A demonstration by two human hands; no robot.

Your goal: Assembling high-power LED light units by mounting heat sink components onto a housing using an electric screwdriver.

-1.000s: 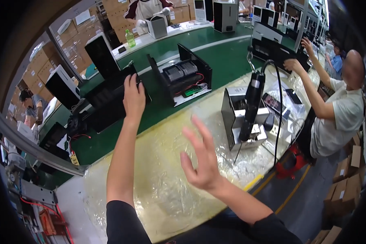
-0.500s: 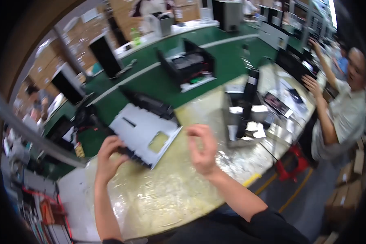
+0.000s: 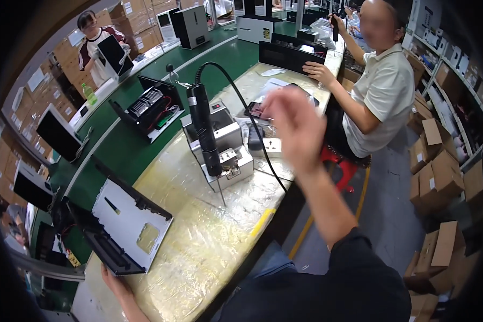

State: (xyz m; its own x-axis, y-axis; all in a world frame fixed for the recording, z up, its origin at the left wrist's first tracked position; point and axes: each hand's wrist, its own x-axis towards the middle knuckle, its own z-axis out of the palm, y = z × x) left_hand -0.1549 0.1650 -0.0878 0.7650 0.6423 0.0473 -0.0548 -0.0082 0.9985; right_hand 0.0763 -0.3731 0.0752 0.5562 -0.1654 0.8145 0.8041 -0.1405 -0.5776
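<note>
A casing with a pale flat panel [image 3: 124, 206] and black raised sides sits tilted at the left of the bench. My left hand [image 3: 115, 284] is at its near lower corner, fingers partly hidden by the edge. My right hand [image 3: 298, 126] is raised over the bench's right side, smeared by motion, with its fingers not clear. To the left of it, a black electric screwdriver [image 3: 203, 129] hangs bit down, its cable arching to the right. Behind the screwdriver stands a grey metal box [image 3: 228, 134] with a small mechanism at its front.
A green conveyor [image 3: 110, 150] runs along the far side, carrying an open black unit [image 3: 153, 110]. A white power strip [image 3: 272, 146] and a phone [image 3: 255, 110] lie beyond the screwdriver. At the right, a co-worker [image 3: 378, 80] sits holding a black panel [image 3: 290, 56]. Cardboard boxes [image 3: 437, 177] stand on the floor.
My view has swung to the right. My right hand has risen away from the casing toward the screwdriver's side. My left hand has moved to the casing's near corner.
</note>
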